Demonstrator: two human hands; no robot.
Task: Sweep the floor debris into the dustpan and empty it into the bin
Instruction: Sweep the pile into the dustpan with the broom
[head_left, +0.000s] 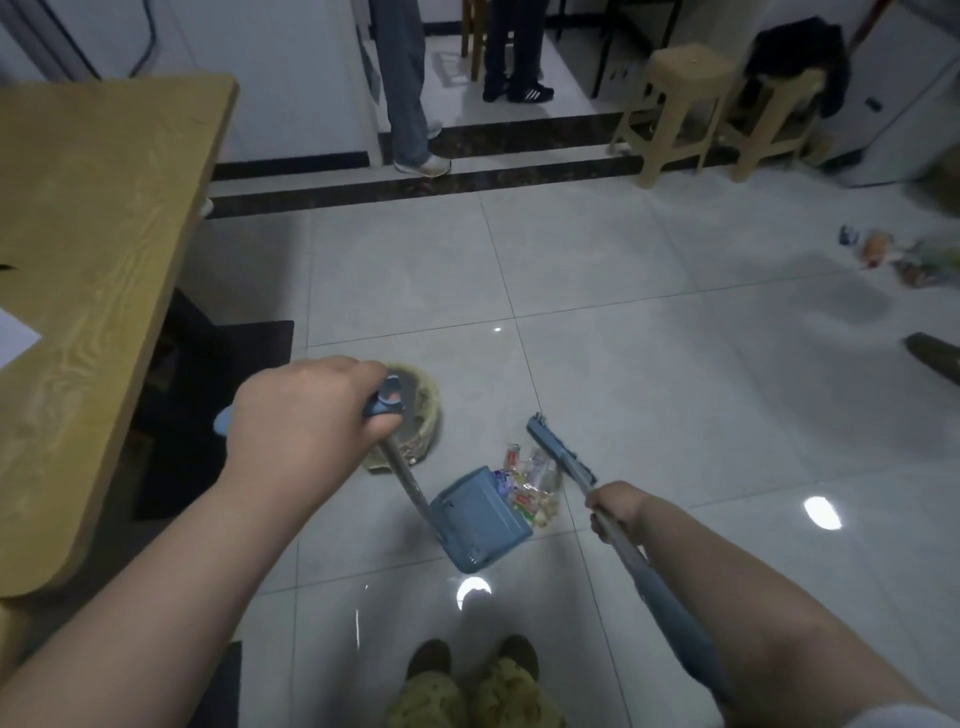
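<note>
My left hand (306, 415) grips the blue top of the dustpan's long handle. The blue dustpan (480, 519) rests on the pale tiled floor in front of my feet, its mouth facing right. A small heap of colourful wrappers (530, 486) lies at that mouth, partly on the pan's lip. My right hand (615, 506) holds the broom's shaft, and the blue broom head (558, 452) sits just behind the wrappers, touching them. A round woven bin (418, 415) stands on the floor beside the dustpan handle, partly hidden by my left hand.
A wooden table (104, 249) fills the left side. More wrappers (893, 254) lie scattered at the far right. Two beige plastic stools (685, 109) stand at the back right. Two people's legs (410, 88) stand by the dark floor step beyond.
</note>
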